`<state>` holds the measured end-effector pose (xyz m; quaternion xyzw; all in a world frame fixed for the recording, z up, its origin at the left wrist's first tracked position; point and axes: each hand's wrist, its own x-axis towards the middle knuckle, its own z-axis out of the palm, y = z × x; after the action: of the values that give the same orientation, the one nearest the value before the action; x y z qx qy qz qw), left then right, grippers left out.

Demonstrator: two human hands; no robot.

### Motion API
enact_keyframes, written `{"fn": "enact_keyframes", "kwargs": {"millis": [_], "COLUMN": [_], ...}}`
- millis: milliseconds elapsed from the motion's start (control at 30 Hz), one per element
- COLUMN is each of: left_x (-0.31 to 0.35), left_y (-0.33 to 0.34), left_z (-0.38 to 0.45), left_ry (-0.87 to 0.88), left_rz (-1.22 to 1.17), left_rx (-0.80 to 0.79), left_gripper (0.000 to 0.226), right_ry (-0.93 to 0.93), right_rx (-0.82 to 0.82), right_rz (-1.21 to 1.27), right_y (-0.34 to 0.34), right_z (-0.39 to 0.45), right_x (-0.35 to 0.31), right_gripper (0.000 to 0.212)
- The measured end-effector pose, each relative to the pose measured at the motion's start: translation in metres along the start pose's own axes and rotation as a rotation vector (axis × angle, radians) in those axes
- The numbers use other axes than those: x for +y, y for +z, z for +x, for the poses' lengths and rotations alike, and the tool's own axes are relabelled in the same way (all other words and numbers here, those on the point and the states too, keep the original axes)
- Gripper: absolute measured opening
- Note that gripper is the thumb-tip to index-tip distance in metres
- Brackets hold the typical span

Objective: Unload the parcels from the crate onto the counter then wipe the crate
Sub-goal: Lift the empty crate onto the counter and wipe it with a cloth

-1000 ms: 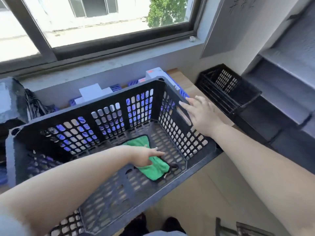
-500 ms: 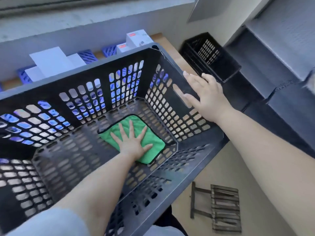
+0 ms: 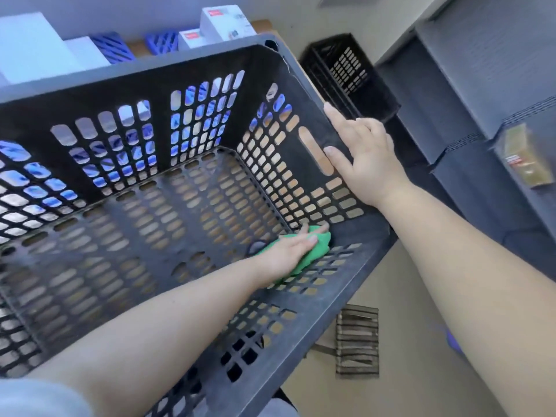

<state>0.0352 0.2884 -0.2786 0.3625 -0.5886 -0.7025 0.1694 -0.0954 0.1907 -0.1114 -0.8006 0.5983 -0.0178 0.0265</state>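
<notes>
A large black perforated crate (image 3: pixel 192 60) fills the view, with nothing inside but a green cloth (image 3: pixel 316 249). My left hand (image 3: pixel 288 254) presses the cloth with straight fingers into the crate's near right bottom corner. My right hand (image 3: pixel 365 158) lies flat on the crate's right rim, thumb inside by the handle slot. White parcels (image 3: pixel 222 24) and blue patterned parcels (image 3: pixel 112 49) stand on the counter behind the crate.
A second black crate (image 3: pixel 349 76) sits on the floor at the back right. Grey shelving (image 3: pixel 481 100) lines the right side, with a small box (image 3: pixel 523 158) on it. A slatted metal grate (image 3: pixel 356 343) lies on the floor below.
My left hand has slid the green cloth from the middle of the crate floor to its near right corner. The view has tilted further down. My right hand stays on the rim.
</notes>
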Motion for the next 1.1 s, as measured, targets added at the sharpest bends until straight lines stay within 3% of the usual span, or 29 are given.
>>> {"fn": "enact_keyframes", "kwargs": {"millis": [67, 167, 267, 367, 567, 700, 833, 967, 1100], "left_x": [0.015, 0.017, 0.012, 0.014, 0.031, 0.054, 0.057, 0.051, 0.047], "left_y": [0.012, 0.005, 0.003, 0.006, -0.002, 0.0, 0.002, 0.002, 0.01], "left_z": [-0.004, -0.005, 0.002, 0.005, -0.02, -0.029, -0.031, -0.024, -0.016], "left_ry": [-0.007, -0.208, -0.271, -0.214, 0.013, 0.22, 0.315, 0.244, 0.284], "left_rz": [-0.064, -0.159, -0.104, -0.047, -0.009, 0.157, 0.142, -0.069, 0.097], "left_rx": [-0.053, -0.018, -0.1, -0.164, -0.238, -0.33, -0.265, -0.163, -0.11], "left_gripper": [0.044, 0.057, 0.058, 0.053, 0.047, 0.045, 0.049, 0.05, 0.043], "right_ry": [0.008, 0.044, 0.092, 0.097, 0.107, 0.128, 0.131, 0.154, 0.167], "right_rx": [0.003, 0.004, -0.023, -0.018, 0.024, -0.029, -0.05, -0.055, -0.061], "right_rz": [-0.001, -0.037, -0.067, -0.089, -0.042, 0.005, 0.05, 0.081, 0.133], "right_y": [-0.001, -0.002, -0.002, -0.001, 0.0, -0.003, -0.004, -0.005, -0.007], "right_z": [0.0, 0.001, 0.002, 0.003, 0.002, 0.003, 0.004, 0.003, 0.001], "right_x": [-0.001, -0.001, -0.001, -0.002, -0.003, -0.003, -0.002, -0.003, -0.007], "right_gripper": [0.058, 0.055, 0.054, 0.049, 0.02, 0.029, 0.037, 0.033, 0.033]}}
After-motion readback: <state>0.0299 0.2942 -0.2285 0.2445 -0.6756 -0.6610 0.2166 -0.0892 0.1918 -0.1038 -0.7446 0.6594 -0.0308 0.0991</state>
